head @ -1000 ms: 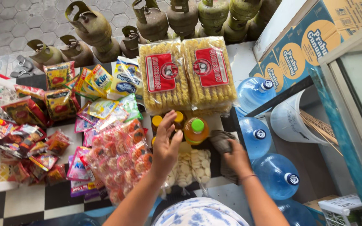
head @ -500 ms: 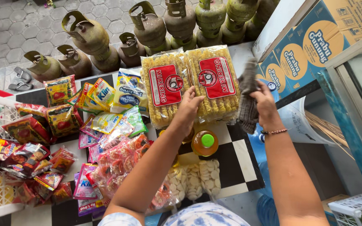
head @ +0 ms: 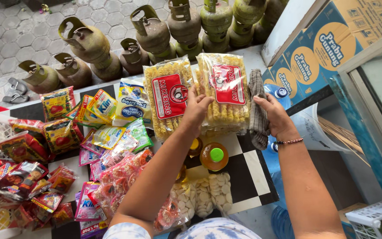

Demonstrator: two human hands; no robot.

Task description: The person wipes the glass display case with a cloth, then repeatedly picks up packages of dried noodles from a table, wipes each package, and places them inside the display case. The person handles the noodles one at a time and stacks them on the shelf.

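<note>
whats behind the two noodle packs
Green gas cylinders stand on the paved floor behind the noodle packs. The packs hide the counter edge and the cylinders' bases.

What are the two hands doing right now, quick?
Left hand: open, fingers resting between the two noodle packs, gripping nothing.
Right hand: closed on the striped grey cloth, pressed against the side of the right pack.

Two clear noodle packs [head: 200,95] (red labels) lie side by side; a striped cloth [head: 257,108] — seemingly folded — hangs beside them.
</note>
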